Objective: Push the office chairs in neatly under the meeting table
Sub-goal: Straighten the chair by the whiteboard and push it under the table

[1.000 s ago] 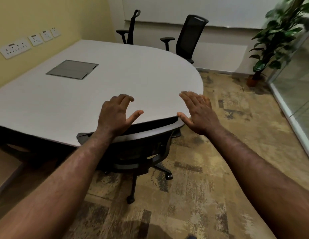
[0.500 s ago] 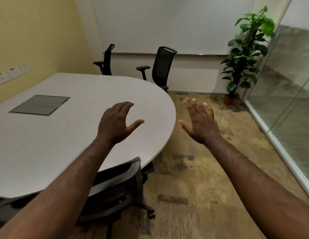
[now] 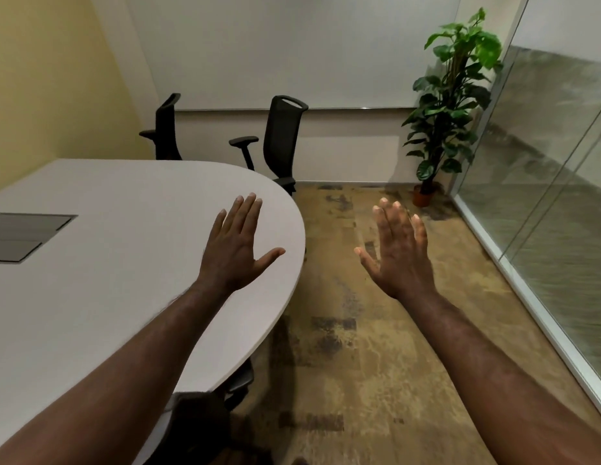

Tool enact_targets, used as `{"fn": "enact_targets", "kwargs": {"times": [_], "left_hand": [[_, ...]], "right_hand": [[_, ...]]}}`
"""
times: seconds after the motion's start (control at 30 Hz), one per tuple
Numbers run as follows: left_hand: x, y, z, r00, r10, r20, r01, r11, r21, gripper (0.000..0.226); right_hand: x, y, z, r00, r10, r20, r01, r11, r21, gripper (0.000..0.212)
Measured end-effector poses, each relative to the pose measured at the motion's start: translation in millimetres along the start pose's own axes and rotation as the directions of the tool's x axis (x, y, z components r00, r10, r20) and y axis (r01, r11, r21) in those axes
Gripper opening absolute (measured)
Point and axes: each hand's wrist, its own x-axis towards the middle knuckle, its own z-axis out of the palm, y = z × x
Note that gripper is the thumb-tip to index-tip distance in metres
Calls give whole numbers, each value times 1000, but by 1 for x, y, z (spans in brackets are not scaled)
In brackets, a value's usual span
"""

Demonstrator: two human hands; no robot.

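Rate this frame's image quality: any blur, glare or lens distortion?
Head view: the glass wall at right is smeared with blur, the wall edges bow from wide-angle distortion, the table shows no glare, and both chairs at the far end stay fairly sharp.

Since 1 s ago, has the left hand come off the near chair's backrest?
Yes. The left hand has lifted up and forward off the near chair, now open over the table top.

No text, label, brand or number can be read anywhere — none.
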Motion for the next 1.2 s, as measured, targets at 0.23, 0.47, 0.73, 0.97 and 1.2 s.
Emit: {"fn": "enact_targets", "kwargs": {"times": [0.23, 0.47, 0.73, 0.97, 1.2], "left_hand": [[89, -2, 77, 998, -20, 64, 20, 1000, -3, 96], [159, -8, 139, 990, -42, 138, 48, 998, -41, 93], [234, -7, 207, 985, -90, 148, 99, 993, -56, 92], [300, 17, 275, 964, -209, 167, 216, 976, -22, 90], [365, 36, 326, 930, -318, 186, 327, 945, -18, 92]], "right_hand": [[67, 47, 56, 998, -40, 51, 41, 999, -19, 86], [141, 88, 106, 994, -34, 104, 28, 998, 59, 84], [221, 159, 183, 990, -18, 140, 4, 995, 100, 81], [300, 236, 243, 988, -5, 157, -23, 984, 179, 85], [374, 286, 291, 971, -142, 195, 98, 971, 216, 85]]}}
